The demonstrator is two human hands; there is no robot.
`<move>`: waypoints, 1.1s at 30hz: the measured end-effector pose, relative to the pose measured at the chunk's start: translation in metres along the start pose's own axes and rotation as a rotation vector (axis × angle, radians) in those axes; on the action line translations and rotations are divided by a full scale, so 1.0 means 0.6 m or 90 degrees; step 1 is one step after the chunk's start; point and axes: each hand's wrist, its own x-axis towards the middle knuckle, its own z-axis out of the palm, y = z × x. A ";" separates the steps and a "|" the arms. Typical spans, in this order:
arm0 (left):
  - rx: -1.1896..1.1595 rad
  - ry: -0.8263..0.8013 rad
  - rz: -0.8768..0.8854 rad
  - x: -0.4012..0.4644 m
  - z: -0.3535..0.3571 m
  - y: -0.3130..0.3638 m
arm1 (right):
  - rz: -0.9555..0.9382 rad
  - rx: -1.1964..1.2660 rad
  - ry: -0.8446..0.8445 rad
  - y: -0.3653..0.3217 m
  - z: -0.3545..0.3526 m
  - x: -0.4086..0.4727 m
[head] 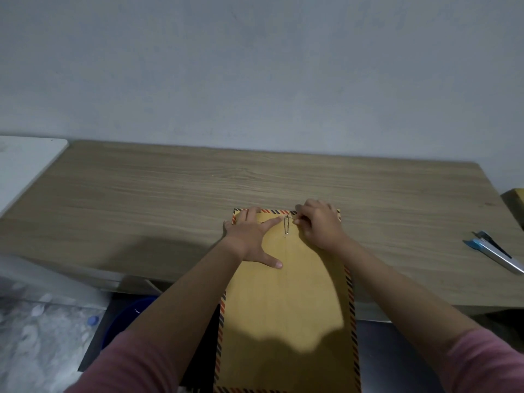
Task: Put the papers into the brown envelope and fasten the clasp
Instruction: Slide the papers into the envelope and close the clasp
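Note:
A brown envelope with a red-and-dark striped border lies lengthwise on the wooden table, its near end hanging over the front edge. A metal clasp sits near its far end. My left hand presses flat on the envelope's far left part, index finger pointing at the clasp. My right hand is just right of the clasp, fingertips pinched on a thin dark string or wire leading to it. No loose papers are visible.
A blue-and-silver stapler-like tool lies at the table's right edge. A white surface adjoins the table at the left. A blue bucket stands below the front edge. A grey wall rises behind the table.

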 end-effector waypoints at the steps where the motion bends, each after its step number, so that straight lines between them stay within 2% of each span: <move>1: -0.001 0.001 -0.001 0.000 0.000 0.000 | -0.012 -0.015 0.013 -0.002 0.003 -0.007; 8: -0.016 0.006 -0.009 0.000 0.004 0.006 | -0.016 -0.080 0.065 -0.026 0.026 -0.027; 23: -0.032 0.019 0.006 0.001 0.015 -0.001 | -0.044 -0.127 -0.001 -0.055 0.017 0.000; 28: -0.092 0.082 0.020 -0.002 0.031 -0.010 | -0.048 -0.129 -0.024 -0.049 0.017 0.009; 33: -0.130 0.115 0.029 -0.006 0.048 -0.017 | -0.107 -0.157 -0.063 -0.044 0.010 0.035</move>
